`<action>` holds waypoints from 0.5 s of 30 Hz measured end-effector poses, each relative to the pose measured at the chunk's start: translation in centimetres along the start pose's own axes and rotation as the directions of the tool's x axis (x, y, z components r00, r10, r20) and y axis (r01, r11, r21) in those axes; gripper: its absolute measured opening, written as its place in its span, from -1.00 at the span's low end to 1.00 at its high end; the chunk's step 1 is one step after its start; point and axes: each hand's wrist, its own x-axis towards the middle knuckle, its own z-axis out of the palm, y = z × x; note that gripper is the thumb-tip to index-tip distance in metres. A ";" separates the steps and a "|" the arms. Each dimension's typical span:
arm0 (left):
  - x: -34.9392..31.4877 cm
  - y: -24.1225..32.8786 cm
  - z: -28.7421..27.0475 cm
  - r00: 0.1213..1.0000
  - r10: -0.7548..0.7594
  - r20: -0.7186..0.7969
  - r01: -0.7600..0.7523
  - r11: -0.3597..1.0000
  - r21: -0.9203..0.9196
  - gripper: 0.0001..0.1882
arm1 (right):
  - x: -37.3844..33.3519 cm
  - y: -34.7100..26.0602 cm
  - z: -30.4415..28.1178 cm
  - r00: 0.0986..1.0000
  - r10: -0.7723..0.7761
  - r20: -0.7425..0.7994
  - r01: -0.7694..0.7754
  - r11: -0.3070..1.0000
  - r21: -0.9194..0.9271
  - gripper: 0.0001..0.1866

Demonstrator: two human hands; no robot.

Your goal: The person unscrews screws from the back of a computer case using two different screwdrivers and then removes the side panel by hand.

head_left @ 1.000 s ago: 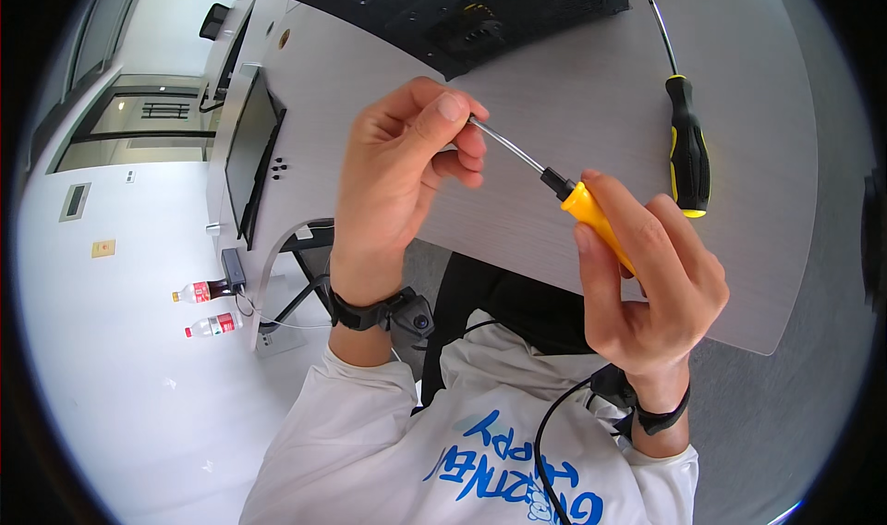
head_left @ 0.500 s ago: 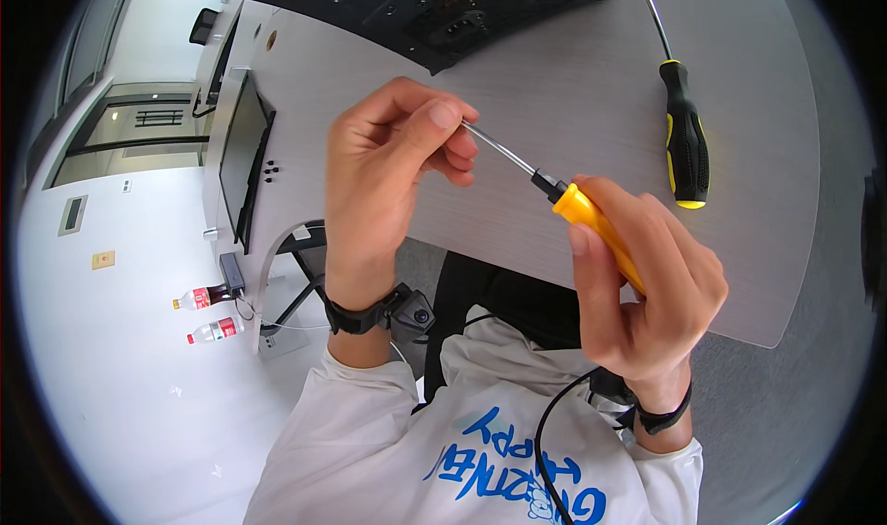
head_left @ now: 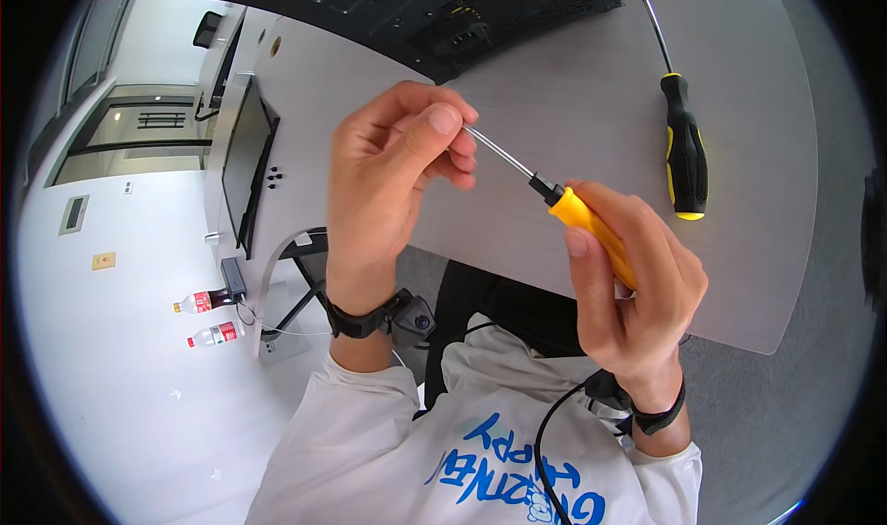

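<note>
A screwdriver with a yellow handle [head_left: 596, 234], a black collar and a thin metal shaft runs slantwise between my hands above the table. My right hand [head_left: 642, 285] is wrapped round the handle. At the other end, my left hand [head_left: 388, 174] is closed, thumb and fingertips pinched at the end of the shaft. The tip is hidden by those fingers, and I cannot tell whether a small part is held there too. Beyond my hands stands a black computer case [head_left: 462, 30], partly cut off by the upper edge, its back panel showing a power socket.
A black and yellow screwdriver [head_left: 686, 151] lies at the right of the grey table [head_left: 564, 100]. To the left are a dark monitor [head_left: 245, 164], several small black pieces [head_left: 273, 176] and two drink bottles [head_left: 214, 334]. A black cable [head_left: 545, 433] hangs across my shirt.
My right hand has shifted slightly left with the yellow screwdriver. The computer case and the other screwdriver appear a little lower in view. My left hand keeps its pinch.
</note>
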 end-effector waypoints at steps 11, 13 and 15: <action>0.7 -0.4 -0.6 0.992 -0.043 0.120 0.060 0.989 -0.136 -0.84 | 0.1 -0.1 -0.1 1.000 0.020 0.021 -0.021 1.000 0.009 -0.79; 0.8 -0.5 -0.7 0.990 -0.041 0.137 0.062 0.986 -0.153 -0.85 | 0.1 -0.1 -0.2 0.999 0.037 0.037 -0.037 0.999 0.001 -0.78; 0.9 -0.5 -0.8 0.987 -0.038 0.154 0.065 0.983 -0.170 -0.86 | 0.0 -0.1 -0.2 0.998 0.044 0.039 -0.044 0.999 0.002 -0.78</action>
